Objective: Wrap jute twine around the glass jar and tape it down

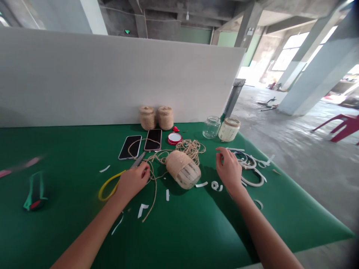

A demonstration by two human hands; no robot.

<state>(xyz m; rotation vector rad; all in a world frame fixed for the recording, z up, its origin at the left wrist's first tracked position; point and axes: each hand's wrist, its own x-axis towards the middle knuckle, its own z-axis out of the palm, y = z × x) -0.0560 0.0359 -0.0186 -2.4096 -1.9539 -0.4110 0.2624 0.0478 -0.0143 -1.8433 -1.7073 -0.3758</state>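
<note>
The twine-wrapped jar [183,169] lies on its side near the middle of the desk [179,231]. Tan twine covers its far-left half in close turns; the near-right half is unwrapped and shows pale lengthwise strips. The jar sits between the two hands and touches neither. The left hand [133,181] is just to its left, with fingers bent; whether they grip the scissors [138,160] beneath cannot be determined. The right hand [230,170] is to its right, with fingers loosely curled, a gap at the thumb and nothing visible in them.

Loose twine [193,147] is heaped behind the jar, and one strand crosses two phones. White strips [201,184] are scattered around the jar. White rings [254,162] are beside the right hand. A blurred green-and-dark tool [35,192] occupies the left area.

The desk has a smooth green top. Along its rear are two twine-covered jars [147,118], a red-rimmed roll [174,139], a clear glass jar [211,129] and a pale-covered jar [229,130]. A plain white panel [120,82] stands upright behind them.

Beyond the desk, the room has a grey concrete floor [252,116], thick pillars [297,86], exposed ceiling beams and bright windows [291,48]. A red chair [343,127] stands at right.
</note>
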